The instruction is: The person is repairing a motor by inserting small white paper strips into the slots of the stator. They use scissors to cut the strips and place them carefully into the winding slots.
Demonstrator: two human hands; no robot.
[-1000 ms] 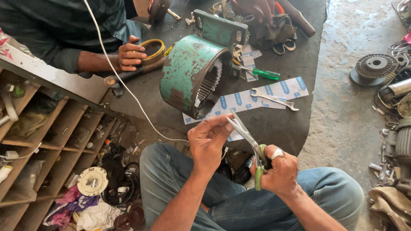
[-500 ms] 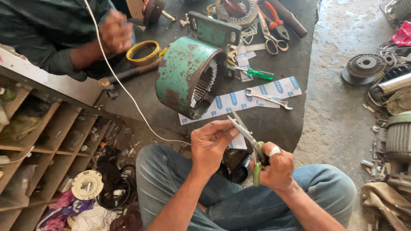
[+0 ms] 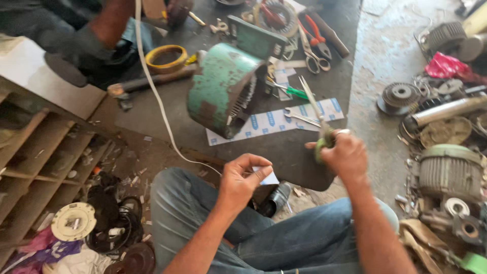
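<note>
The motor housing (image 3: 225,89) lies on its side on the mat (image 3: 203,137) on the floor, near the mat's middle. A paper strip (image 3: 269,124) lies under its open end, a spanner (image 3: 299,117) on the strip. Behind it lie scissors (image 3: 312,56) and pliers (image 3: 317,30); a tape ring (image 3: 166,58) lies left. Off the right edge stand motor parts (image 3: 449,170); wooden shelves (image 3: 40,162) stand left.

left hand (image 3: 241,180): paper piece (image 3: 266,176) | right hand (image 3: 345,155): scissors (image 3: 317,114)
</note>
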